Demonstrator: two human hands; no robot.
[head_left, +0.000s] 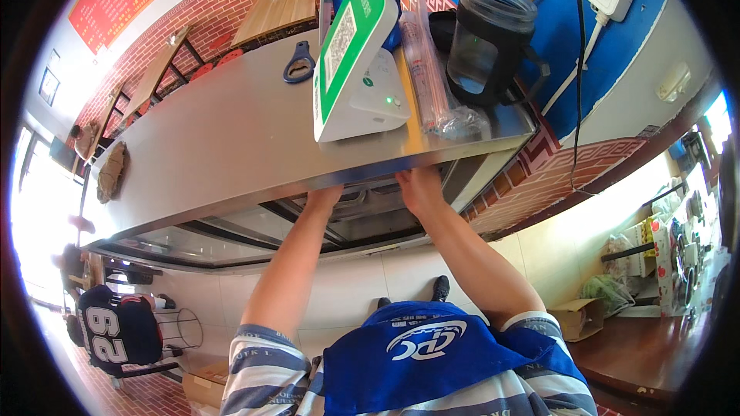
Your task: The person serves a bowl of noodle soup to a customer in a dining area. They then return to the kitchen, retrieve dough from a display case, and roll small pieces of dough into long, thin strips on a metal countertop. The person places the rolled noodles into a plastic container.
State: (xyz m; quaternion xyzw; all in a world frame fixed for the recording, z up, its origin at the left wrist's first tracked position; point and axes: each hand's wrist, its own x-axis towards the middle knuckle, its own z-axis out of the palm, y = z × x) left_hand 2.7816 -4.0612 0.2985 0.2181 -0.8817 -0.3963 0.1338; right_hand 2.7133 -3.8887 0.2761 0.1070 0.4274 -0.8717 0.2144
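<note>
Both forearms reach forward under the front edge of a stainless steel counter (pixel 208 158). My left hand (pixel 327 196) goes in below the counter's lip, its fingers hidden. To its right, my right hand (pixel 420 189) is under the same edge; its knuckles show bent, but the fingertips are out of sight. Between the hands, clear and metal-edged shapes (pixel 374 191) show in the opening, too covered to name. A glass-panelled, dark-framed lower section (pixel 223 237) runs left from my hands.
On the counter stand a green-and-white code stand (pixel 361 54), a bottle opener (pixel 299 63), plastic-wrapped straws (pixel 425 69) and a dark-sleeved jug (pixel 489 46). A brown cloth-like thing (pixel 112 172) lies at the left end. A cardboard box (pixel 580 317) and a dark table (pixel 647 354) are at right.
</note>
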